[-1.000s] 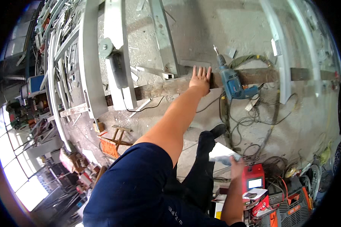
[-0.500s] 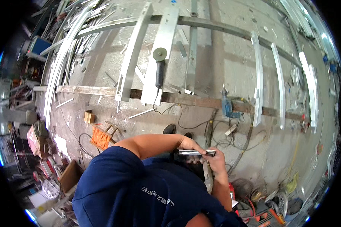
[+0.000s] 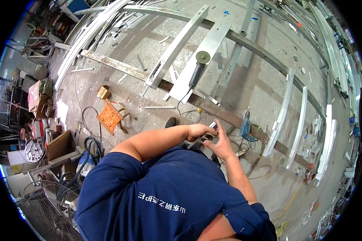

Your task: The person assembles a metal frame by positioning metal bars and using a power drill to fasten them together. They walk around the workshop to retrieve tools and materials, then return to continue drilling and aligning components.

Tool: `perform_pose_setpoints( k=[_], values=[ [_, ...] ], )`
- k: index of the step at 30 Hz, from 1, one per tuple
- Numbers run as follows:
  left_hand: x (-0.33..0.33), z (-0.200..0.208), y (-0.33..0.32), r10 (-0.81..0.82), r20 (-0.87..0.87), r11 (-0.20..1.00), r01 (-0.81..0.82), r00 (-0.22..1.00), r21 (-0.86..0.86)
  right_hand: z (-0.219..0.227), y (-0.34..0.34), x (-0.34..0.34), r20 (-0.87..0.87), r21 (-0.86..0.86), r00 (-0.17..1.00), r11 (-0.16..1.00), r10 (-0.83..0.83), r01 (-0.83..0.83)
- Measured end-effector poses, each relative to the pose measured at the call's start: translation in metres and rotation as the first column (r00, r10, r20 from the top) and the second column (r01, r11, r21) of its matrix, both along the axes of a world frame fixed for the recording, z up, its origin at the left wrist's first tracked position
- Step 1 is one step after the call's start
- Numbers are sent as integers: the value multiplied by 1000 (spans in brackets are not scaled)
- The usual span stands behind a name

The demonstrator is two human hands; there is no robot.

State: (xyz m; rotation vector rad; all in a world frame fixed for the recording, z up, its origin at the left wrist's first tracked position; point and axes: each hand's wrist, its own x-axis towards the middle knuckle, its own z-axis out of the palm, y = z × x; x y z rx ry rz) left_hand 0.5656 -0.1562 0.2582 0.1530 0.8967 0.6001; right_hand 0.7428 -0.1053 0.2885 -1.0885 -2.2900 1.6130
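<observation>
In front of my belly, a short silver metal piece [image 3: 213, 125] is tilted, partly hidden by my fingers; its exact kind I cannot make out. My left hand [image 3: 199, 131] is closed round it. My right hand [image 3: 222, 145] is close against its right side, fingers stretched upward and thumb spread apart. Ahead, an angle grinder [image 3: 196, 75] with a round disc lies on a wide silver metal profile [image 3: 211, 52]. To the right of my hands, a blue power drill [image 3: 245, 127] lies by the near support beam [image 3: 205, 105].
Another silver profile [image 3: 181, 44] crosses the beams. Shorter white profiles [image 3: 281, 112] lie across them at right. A stool with an orange woven seat [image 3: 110, 117] and a small cardboard box [image 3: 104, 92] stand left. Cables [image 3: 256, 166] trail over the floor. A fan [image 3: 48, 209] stands lower left.
My view has turned, so the beams now slant down to the right. The metal piece has gone from level to tilted, and my right hand's fingers have straightened.
</observation>
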Motion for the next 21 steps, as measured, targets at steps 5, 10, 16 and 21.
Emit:
perform_pose_setpoints(
  k=[5,10,16,21],
  values=[
    [-89,-33,16,226,-244,969,-244,943,-47,-40,25,-1,-32,-149,966,957,-257,249],
    [-236,-90,20,407,-565,905,-399,718,144,-45,20,15,359,47,875,943,-325,331],
    [-362,-173,38,10,-997,998,-70,82,4,-41,-46,19,658,63,689,934,-304,353],
    [-393,-208,77,-140,-984,990,-18,-108,-139,-52,-109,33,699,-226,626,724,-345,652]
  ],
)
